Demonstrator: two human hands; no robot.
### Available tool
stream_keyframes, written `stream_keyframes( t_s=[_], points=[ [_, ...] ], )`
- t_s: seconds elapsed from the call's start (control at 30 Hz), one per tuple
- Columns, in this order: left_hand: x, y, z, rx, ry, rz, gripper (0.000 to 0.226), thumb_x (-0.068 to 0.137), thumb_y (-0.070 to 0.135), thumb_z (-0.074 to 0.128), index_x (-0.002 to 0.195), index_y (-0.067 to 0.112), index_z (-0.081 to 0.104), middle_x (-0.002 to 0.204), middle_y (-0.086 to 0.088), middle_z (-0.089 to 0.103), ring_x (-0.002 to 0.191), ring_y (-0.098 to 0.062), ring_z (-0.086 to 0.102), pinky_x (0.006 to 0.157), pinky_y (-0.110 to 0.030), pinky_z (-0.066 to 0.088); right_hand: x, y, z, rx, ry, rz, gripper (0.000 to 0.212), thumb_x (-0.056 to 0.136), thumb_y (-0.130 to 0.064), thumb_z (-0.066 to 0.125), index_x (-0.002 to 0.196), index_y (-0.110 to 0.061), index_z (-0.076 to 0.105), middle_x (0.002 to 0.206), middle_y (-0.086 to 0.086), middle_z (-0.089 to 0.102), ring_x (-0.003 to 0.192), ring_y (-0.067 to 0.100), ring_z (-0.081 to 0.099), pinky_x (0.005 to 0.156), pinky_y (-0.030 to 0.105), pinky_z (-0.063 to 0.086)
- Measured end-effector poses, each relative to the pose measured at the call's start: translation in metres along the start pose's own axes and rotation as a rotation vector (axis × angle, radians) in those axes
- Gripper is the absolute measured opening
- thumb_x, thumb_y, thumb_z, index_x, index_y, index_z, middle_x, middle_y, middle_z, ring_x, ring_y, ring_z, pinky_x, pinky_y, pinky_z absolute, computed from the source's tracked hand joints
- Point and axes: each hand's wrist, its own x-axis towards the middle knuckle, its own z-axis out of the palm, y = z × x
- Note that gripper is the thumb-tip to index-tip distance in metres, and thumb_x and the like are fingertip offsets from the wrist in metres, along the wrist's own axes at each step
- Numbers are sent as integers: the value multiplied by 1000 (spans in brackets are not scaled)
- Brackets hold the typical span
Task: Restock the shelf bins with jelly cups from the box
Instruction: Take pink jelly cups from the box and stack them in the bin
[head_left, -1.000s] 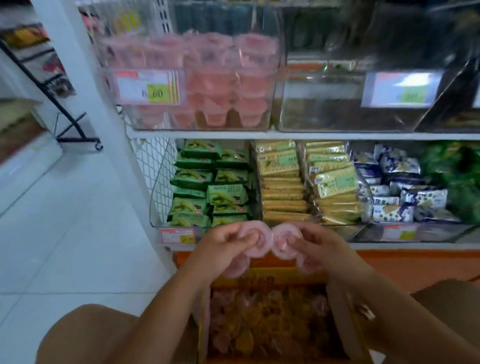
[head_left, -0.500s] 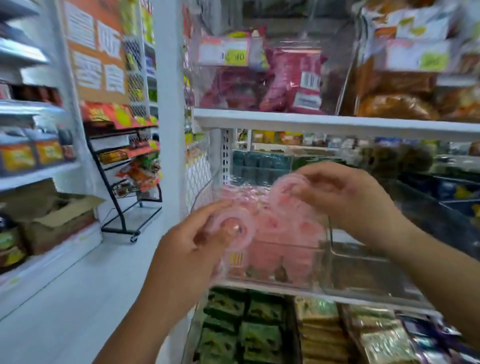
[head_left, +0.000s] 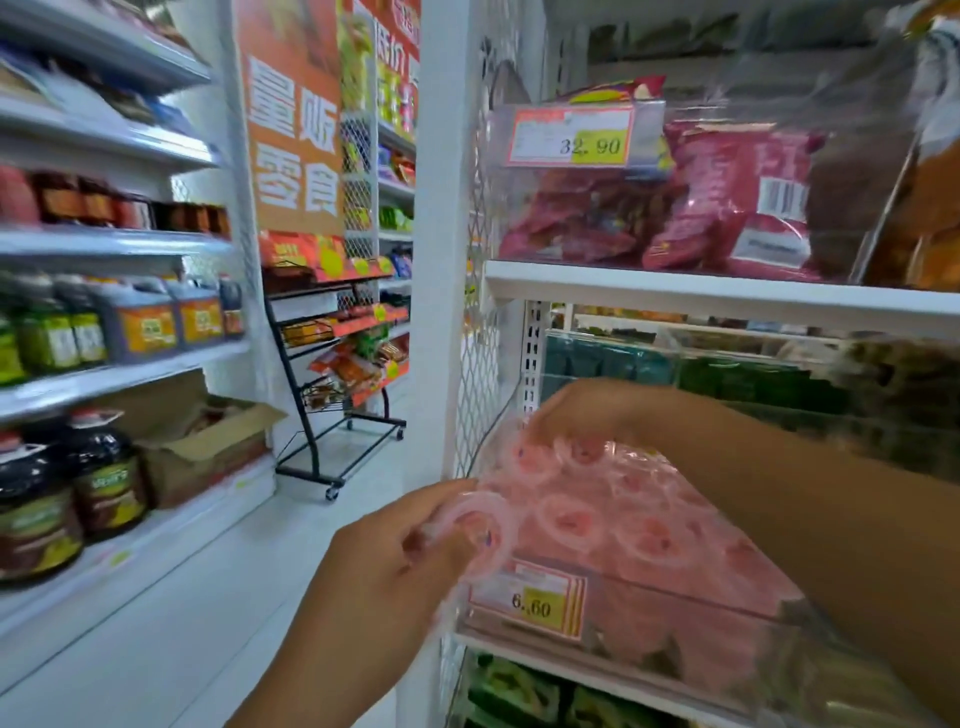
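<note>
Left hand (head_left: 384, 561), raised before the clear bin (head_left: 701, 616), pinches a pink jelly cup (head_left: 475, 530) in its grip. Right hand (head_left: 587, 410) arches over the bin's cups (head_left: 571, 519), fingers curled down; grip unclear.

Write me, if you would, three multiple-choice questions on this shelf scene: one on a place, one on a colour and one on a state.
1. Where is the right hand?
A. In the clear bin, on its jelly cups
B. Down at the person's side
C. Behind the person's back

2. What colour are the jelly cups?
A. Green
B. Blue
C. Pink

3. What is the left hand doing?
A. Hanging empty
B. Holding one jelly cup
C. Lying flat and open

Answers: 1 A, its fingers are down among the cups in the bin; 2 C, all show pink through the clear plastic; 3 B, its fingers pinch a cup in front of the bin.
</note>
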Motion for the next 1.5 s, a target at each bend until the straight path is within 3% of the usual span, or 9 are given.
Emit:
stream_keyframes(
  t_s=[0.37,0.5,0.6,0.87,1.0,1.13,1.23,1.33,1.5],
  points=[
    [2,-11,-1,16,20,7,30,82,38,68,98,63,62,82,16,71,63,0,60,60,-14,45,-10,7,-21,-188,33,-92,58,80,-63,61,96,-7,59,89,-1,65,77,13,59,63,23,42],
    [2,-9,4,52,-12,28,33,85,39,64,102,67,59,90,19,70,80,-6,64,68,-18,50,-14,23,-26,67,-197,-55,24,88,-20,69,110,-13,66,95,-3,68,82,11,62,66,22,49],
    [-1,-6,6,58,-24,28,34,85,38,65,103,66,59,92,24,70,80,-2,64,67,-14,47,-13,28,-23,176,-325,-15,41,85,9,62,121,-11,63,108,8,67,75,11,68,61,22,54],
    [1,-4,6,76,8,44,27,86,36,65,102,58,64,86,15,70,65,-2,58,65,-16,43,-17,26,-9,213,-238,3,48,87,15,53,129,-7,56,128,11,57,90,17,65,60,20,53],
    [4,-2,10,109,12,45,27,86,40,62,107,57,62,87,14,70,73,-6,62,68,-20,48,-24,25,-3,171,-168,-32,50,89,12,53,133,-12,56,123,8,54,83,14,61,53,16,49],
    [10,8,17,150,32,56,30,87,42,62,108,60,53,91,33,64,77,3,62,67,-21,50,-43,22,-16,4,-4,-176,43,93,-7,56,129,-30,57,128,-7,58,107,9,58,83,21,48],
    [16,19,24,167,39,75,34,85,46,60,111,63,45,96,31,65,79,6,62,75,-30,54,-69,17,-30,223,-101,-328,33,89,-6,64,114,-28,67,111,-10,69,105,13,65,94,29,50],
    [22,28,34,175,36,103,36,86,42,60,107,63,41,93,24,67,74,3,62,73,-34,55,-91,13,-30,308,-199,-422,28,84,-3,70,109,-16,69,103,-5,73,96,19,69,91,34,55],
    [25,34,51,107,26,150,26,88,46,58,108,56,44,104,28,65,72,5,60,68,-25,51,-86,28,-28,325,42,-374,15,83,-4,72,96,-12,73,89,2,75,78,18,70,72,25,57]
  ],
)
